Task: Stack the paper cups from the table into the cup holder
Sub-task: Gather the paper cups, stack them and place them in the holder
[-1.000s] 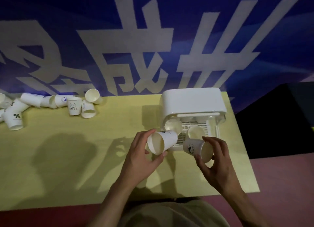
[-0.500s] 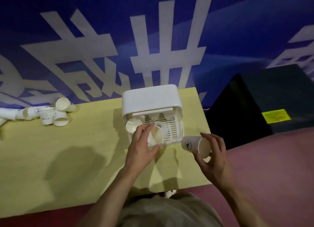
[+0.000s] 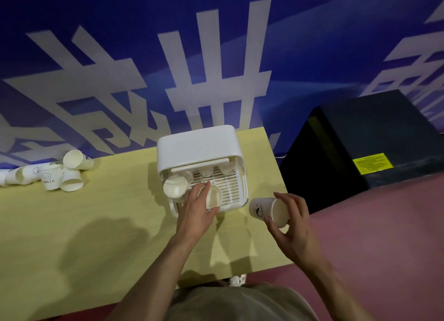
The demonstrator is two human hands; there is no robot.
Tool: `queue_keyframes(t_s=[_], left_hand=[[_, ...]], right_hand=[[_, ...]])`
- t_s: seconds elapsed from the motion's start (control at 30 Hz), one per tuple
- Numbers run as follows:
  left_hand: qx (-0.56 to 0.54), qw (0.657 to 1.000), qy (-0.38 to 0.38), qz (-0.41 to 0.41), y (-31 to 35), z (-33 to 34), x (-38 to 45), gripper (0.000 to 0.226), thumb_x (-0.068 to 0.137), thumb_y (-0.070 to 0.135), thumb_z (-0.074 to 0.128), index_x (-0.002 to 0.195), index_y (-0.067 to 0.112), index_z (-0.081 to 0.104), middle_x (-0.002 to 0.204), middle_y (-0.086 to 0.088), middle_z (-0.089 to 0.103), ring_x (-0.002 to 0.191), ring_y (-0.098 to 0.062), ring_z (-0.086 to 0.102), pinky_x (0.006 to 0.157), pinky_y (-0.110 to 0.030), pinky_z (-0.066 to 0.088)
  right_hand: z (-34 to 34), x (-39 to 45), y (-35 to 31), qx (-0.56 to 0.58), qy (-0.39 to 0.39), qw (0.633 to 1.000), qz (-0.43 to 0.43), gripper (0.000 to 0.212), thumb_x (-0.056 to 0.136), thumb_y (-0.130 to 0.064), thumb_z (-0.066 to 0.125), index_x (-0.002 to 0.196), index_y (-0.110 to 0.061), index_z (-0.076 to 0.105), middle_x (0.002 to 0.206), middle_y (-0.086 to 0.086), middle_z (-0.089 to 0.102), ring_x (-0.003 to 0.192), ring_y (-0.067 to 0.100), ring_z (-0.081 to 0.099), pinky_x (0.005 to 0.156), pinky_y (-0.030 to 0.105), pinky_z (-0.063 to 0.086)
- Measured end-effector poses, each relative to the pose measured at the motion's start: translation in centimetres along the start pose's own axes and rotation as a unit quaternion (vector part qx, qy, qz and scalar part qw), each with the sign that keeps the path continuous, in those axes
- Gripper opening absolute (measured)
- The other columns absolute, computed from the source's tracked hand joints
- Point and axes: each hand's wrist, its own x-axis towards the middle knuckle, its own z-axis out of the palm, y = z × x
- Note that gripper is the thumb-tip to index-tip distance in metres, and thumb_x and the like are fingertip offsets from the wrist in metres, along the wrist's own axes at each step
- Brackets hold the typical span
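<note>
Your left hand [image 3: 195, 211] holds a paper cup [image 3: 213, 197] inside the cup holder [image 3: 199, 152]; your right hand [image 3: 292, 227], at 3 o'clock of it, grips another cup [image 3: 268, 210].

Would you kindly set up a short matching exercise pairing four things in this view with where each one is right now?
Things:
1. cup with a printed picture
2. plain cup
3. cup holder
4. loose cups

Places:
A. far left of the table
B. in the left hand, at the holder's front
C. in the right hand, beside the holder
D. middle of the table's far edge

Pairs: 1-C, 2-B, 3-D, 4-A
</note>
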Motion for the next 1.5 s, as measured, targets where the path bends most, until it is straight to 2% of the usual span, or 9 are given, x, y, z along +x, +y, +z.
queue_keyframes(t_s=[0.17,0.4,0.57,0.67,0.77,0.9,1.17,1.33,1.5], left_hand=[[0.003,1.000,-0.012,-0.026,0.0,1.1,0.5,0.077,0.090,0.035,0.076,0.155,0.016,0.040,0.157,0.003,0.039,0.144,-0.026,0.038,0.115,-0.043,0.040],[-0.026,0.998,-0.012,-0.051,0.0,1.7,1.1,0.079,0.090,0.031,0.076,0.156,0.014,0.037,0.159,0.000,0.036,0.147,-0.025,0.033,0.119,-0.043,0.035],[-0.058,0.997,0.007,-0.053,-0.2,1.9,0.5,0.080,0.091,0.033,0.076,0.157,0.016,0.035,0.159,-0.001,0.035,0.148,-0.020,0.031,0.119,-0.034,0.029],[-0.076,0.996,0.019,-0.050,-0.5,2.0,-0.2,0.081,0.090,0.032,0.077,0.157,0.013,0.035,0.159,-0.001,0.034,0.148,-0.017,0.030,0.119,-0.027,0.025],[-0.092,0.994,0.035,-0.039,-0.9,2.0,-1.1,0.082,0.088,0.025,0.080,0.156,0.012,0.037,0.156,-0.001,0.037,0.147,-0.015,0.032,0.120,-0.033,0.033],[-0.138,0.988,0.040,-0.052,-1.5,2.1,-2.0,0.081,0.086,0.019,0.081,0.154,0.017,0.037,0.153,0.003,0.038,0.143,-0.016,0.039,0.107,-0.043,0.050],[-0.158,0.985,0.048,-0.056,-2.7,1.5,-3.1,0.075,0.088,0.019,0.075,0.153,0.025,0.037,0.152,0.015,0.036,0.137,-0.012,0.046,0.098,-0.044,0.055],[-0.154,0.986,0.037,-0.059,-3.3,1.2,-3.4,0.070,0.090,0.019,0.073,0.153,0.024,0.041,0.153,0.013,0.036,0.139,-0.009,0.043,0.103,-0.042,0.053],[-0.154,0.986,0.013,-0.057,-3.6,1.5,-3.3,0.069,0.093,0.029,0.071,0.154,0.028,0.038,0.157,0.016,0.031,0.141,-0.009,0.042,0.104,-0.042,0.052]], right_hand=[[0.6,1.3,-0.4,-0.003,-0.020,1.000,-0.018,0.058,0.092,-0.037,0.074,0.144,-0.025,0.051,0.137,-0.009,0.041,0.122,0.003,0.050,0.089,0.020,0.052],[1.3,3.2,-1.0,-0.002,-0.059,0.998,-0.028,0.059,0.093,-0.039,0.074,0.144,-0.026,0.050,0.139,-0.010,0.040,0.119,-0.005,0.048,0.089,0.003,0.044],[2.8,5.4,-2.4,0.011,-0.077,0.995,-0.063,0.060,0.093,-0.041,0.075,0.144,-0.024,0.050,0.138,-0.010,0.041,0.121,-0.009,0.048,0.094,0.012,0.049],[4.1,6.4,-3.4,0.031,-0.088,0.993,-0.078,0.057,0.094,-0.043,0.073,0.143,-0.024,0.051,0.138,-0.007,0.043,0.122,0.000,0.052,0.097,0.016,0.050],[5.3,7.5,-4.1,0.032,-0.116,0.988,-0.097,0.056,0.095,-0.042,0.071,0.144,-0.026,0.048,0.140,-0.006,0.041,0.122,0.007,0.053,0.098,0.019,0.050],[6.9,8.4,-4.4,0.013,-0.146,0.978,-0.146,0.058,0.096,-0.037,0.073,0.146,-0.021,0.048,0.140,-0.003,0.041,0.121,0.002,0.047,0.101,0.012,0.042],[10.0,9.5,-4.0,-0.056,-0.188,0.963,-0.182,0.062,0.096,-0.044,0.069,0.152,-0.026,0.046,0.148,0.000,0.043,0.129,0.020,0.053,0.087,0.040,0.060],[11.7,10.1,-4.0,-0.133,-0.197,0.950,-0.204,0.064,0.095,-0.046,0.068,0.152,-0.027,0.045,0.146,0.001,0.045,0.131,0.023,0.051,0.075,0.043,0.062],[13.4,10.4,-2.2,-0.134,-0.244,0.936,-0.217,0.070,0.097,-0.047,0.065,0.157,-0.023,0.039,0.153,0.013,0.043,0.134,0.036,0.051,0.086,0.048,0.061]])
